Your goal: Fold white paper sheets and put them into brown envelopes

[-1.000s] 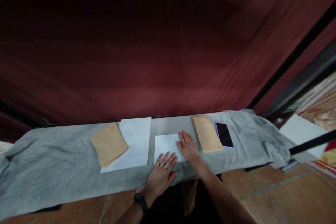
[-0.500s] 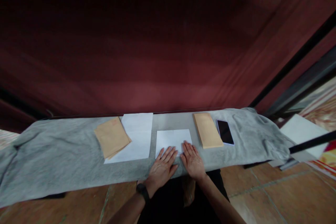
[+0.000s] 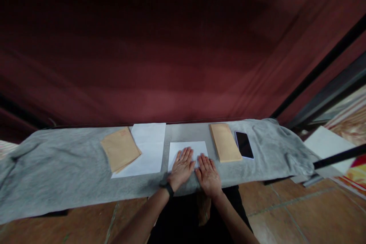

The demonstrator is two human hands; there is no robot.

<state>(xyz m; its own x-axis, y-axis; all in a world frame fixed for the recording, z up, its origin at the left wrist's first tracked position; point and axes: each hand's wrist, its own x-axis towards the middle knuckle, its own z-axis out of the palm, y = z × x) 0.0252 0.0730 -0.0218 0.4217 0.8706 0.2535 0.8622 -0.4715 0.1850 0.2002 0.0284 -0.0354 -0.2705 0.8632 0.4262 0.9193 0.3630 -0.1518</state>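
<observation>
A small white sheet of paper [image 3: 187, 145], perhaps folded, lies on the grey cloth in front of me. My left hand [image 3: 182, 166] rests flat on its left and middle part, fingers stretched out and pointing away from me. Over the lower right edge of the paper my right hand [image 3: 208, 173] lies flat too, its fingers extended. Neither hand grips anything. Both palms cover the near edge of the paper, so that edge is partly hidden.
Brown envelopes [image 3: 120, 148] overlap larger white paper [image 3: 151, 146] on the left. To the right lie a stack of brown envelopes [image 3: 225, 143] and a phone [image 3: 244, 145]. Grey cloth [image 3: 71, 167] covers the narrow table, which meets a dark red panel [image 3: 183, 103] behind.
My left hand has slid forward and to the right, farther onto the paper. My right hand stays in nearly the same place. The whole view has shifted slightly.
</observation>
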